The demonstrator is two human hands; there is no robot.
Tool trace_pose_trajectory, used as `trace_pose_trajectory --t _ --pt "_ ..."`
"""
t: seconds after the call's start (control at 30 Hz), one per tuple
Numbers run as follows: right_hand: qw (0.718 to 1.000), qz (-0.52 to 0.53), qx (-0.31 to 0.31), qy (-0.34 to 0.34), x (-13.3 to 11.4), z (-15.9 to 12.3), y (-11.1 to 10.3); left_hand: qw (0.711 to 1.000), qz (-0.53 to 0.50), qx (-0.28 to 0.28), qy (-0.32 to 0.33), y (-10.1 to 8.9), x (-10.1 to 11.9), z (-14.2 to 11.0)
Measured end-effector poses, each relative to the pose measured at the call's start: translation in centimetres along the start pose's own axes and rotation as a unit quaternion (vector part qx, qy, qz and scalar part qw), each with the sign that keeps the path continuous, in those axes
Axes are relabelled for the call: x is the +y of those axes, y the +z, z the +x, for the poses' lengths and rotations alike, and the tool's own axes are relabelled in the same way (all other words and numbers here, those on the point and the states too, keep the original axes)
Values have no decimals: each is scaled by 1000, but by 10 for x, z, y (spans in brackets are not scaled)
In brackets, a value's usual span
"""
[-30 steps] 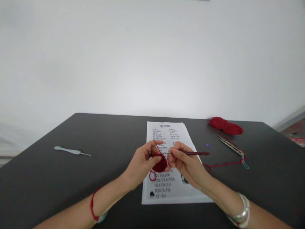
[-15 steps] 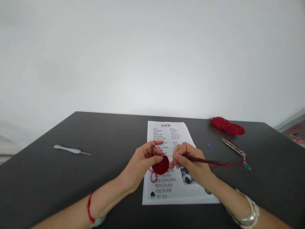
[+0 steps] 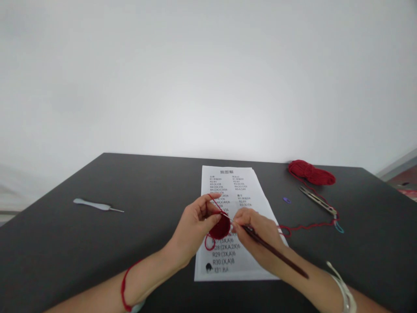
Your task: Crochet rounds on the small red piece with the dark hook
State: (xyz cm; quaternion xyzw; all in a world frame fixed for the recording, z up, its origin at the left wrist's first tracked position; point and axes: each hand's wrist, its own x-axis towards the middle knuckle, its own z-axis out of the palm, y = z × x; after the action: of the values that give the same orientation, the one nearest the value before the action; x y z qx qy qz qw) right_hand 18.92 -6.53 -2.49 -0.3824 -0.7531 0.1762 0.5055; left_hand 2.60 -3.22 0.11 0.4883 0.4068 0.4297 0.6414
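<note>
My left hand [image 3: 195, 221] pinches a round dark red crocheted piece [image 3: 222, 227] between thumb and fingers. A red yarn strand [image 3: 213, 204] runs up over my left fingers, and a loop of it hangs below the piece. My right hand [image 3: 257, 234] grips a crochet hook with a long dark brown handle [image 3: 275, 251]. The handle slants down toward the lower right. The hook's metal tip meets the upper right edge of the piece, and my fingers partly hide it.
Both hands are above a printed pattern sheet [image 3: 228, 182] on a dark table [image 3: 65, 243]. A red yarn skein [image 3: 311, 172] trails yarn past metal snips [image 3: 317, 201]. Nearby lie a purple stitch marker [image 3: 286, 200], a teal stitch marker [image 3: 339, 228] and a grey-handled crochet hook [image 3: 97, 205].
My right hand has dropped lower and closer to me. The hook has swung from pointing right to slanting toward the lower right. My left hand and the piece have barely moved.
</note>
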Motion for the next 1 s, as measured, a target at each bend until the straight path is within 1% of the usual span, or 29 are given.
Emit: trace_pose_trajectory --t 0.07,0.1,0.2,0.23,0.27,0.33,0.47,0.53,0.6,0.63,0.67,0.7,0.77,0.87,0.93,1.0 --pt "998 -35 11 -41 0 -3 4 1000 13 7 4 0 -2 0" --pt "998 -44 14 -41 0 -5 6 1000 20 11 8 0 -2 1" --pt "998 -56 28 -2 0 -9 12 999 33 28 19 1 -5 2" --pt "998 -62 28 -2 0 -10 13 999 29 32 16 1 -5 2" --pt "997 -73 23 -16 1 -10 14 999 22 34 9 1 -5 2" --pt "991 -111 -7 -70 3 -8 14 1000 6 23 -12 2 -5 1" --pt "970 -172 -74 -158 8 2 4 999 -23 -29 -37 2 -6 1" --pt "952 -200 -100 -209 7 6 -2 994 -66 -55 -67 0 -7 3" --pt "930 -245 -109 -253 5 8 -3 983 -121 -74 -115 -2 -9 5" --pt "922 -269 -101 -261 3 7 -1 978 -141 -78 -135 -3 -10 6" --pt "918 -289 -88 -255 1 6 2 975 -149 -77 -145 -3 -10 6" --pt "921 -302 -72 -237 0 4 5 976 -144 -73 -144 -2 -11 7" --pt "933 -302 -45 -191 -3 0 11 988 -102 -52 -107 -2 -10 6" --pt "961 -226 -43 -155 -3 -4 13 999 -26 -10 -23 -1 -8 5" --pt "973 -175 -46 -141 -2 -6 11 999 18 7 27 -2 -8 5" --pt "982 -142 -32 -120 -2 -6 8 995 72 14 68 -4 -8 4"
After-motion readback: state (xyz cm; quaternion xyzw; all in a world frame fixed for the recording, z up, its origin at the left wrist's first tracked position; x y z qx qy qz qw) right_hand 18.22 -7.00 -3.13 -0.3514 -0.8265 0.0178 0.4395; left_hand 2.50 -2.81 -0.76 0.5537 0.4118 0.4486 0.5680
